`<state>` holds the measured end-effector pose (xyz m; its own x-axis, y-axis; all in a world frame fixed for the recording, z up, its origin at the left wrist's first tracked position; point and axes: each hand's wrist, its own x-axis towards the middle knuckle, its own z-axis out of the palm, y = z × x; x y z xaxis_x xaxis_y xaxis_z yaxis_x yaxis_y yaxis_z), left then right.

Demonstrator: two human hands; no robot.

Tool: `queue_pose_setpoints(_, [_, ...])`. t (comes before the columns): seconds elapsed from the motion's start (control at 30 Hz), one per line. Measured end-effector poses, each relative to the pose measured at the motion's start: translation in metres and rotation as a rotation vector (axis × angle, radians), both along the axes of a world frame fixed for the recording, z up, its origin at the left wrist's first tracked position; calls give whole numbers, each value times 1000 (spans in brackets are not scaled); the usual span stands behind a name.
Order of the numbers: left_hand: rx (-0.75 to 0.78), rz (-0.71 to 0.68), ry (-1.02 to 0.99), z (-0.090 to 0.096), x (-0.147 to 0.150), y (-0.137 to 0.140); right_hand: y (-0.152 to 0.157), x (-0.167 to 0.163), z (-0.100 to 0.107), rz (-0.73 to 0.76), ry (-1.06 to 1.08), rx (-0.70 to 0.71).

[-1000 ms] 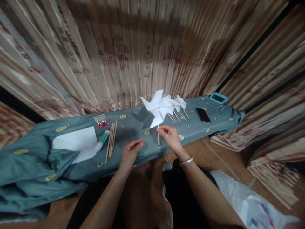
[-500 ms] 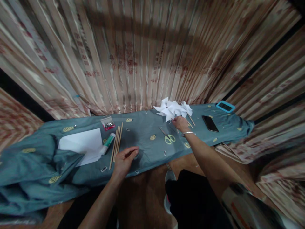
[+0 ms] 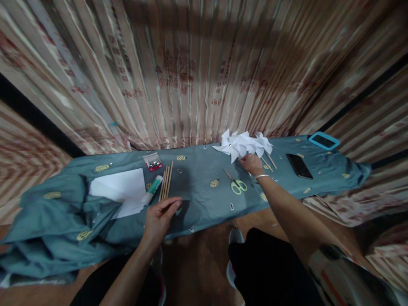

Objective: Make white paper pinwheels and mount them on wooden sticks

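Note:
White paper pinwheels [image 3: 246, 143] on wooden sticks lie overlapping near the back edge of the cloth-covered table. My right hand [image 3: 251, 164], wearing a bangle, is closed at the nearest pinwheel [image 3: 234, 148], just below its blades; most of that stick is hidden by the hand. Over the front part of the table hovers my left hand [image 3: 162, 214], thumb and index finger slightly apart with nothing visible between them. Several bare wooden sticks [image 3: 167, 180] lie just behind it. Scissors [image 3: 237, 185] with pale green handles rest between the hands.
Left on the table are white paper sheets [image 3: 123, 189], a glue stick [image 3: 153, 190] and an open small box of metal pins [image 3: 153, 162]. To the right lie a black phone [image 3: 299, 165] and a blue-framed device [image 3: 324, 140]. A curtain [image 3: 197, 76] hangs behind the table.
The view has shifted, so the table items appear farther right. My right hand stays at the nearest pinwheel, which lies against the others. My left hand has moved closer to the bare sticks.

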<state>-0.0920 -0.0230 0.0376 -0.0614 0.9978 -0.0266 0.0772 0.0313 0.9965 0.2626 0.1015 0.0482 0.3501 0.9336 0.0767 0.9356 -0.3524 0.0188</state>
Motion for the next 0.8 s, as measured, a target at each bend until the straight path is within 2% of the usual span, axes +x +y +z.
queue_pose_setpoints(0.13, [21, 66, -36, 4, -15, -2, -12, -10, 13, 15, 8, 36])
queue_pose_setpoints(0.23, [21, 112, -29, 4, -30, -4, -28, -35, 23, 109, 33, 113])
queue_pose_setpoints(0.3, [24, 143, -3, 3, -42, -6, -46, -62, 29, 222, 164, 162])
queue_pose_setpoints(0.37, [48, 172, 53, -1, -55, -6, -69, -95, 32, 369, 396, 159])
queue_pose_setpoints(0.47, [140, 210, 235, -6, -77, -4, -106, -146, 31, 617, 641, 110])
queue_pose_setpoints(0.53, [232, 221, 443, -10, -92, -1, -126, -174, 27, 713, 722, 45])
queue_pose_setpoints(0.67, [354, 128, 820, -22, -114, 7, -150, -209, 18, 773, 798, -31])
queue_pose_setpoints(0.8, [359, 44, 938, -33, -123, 13, -161, -223, 16, 804, 889, -69])
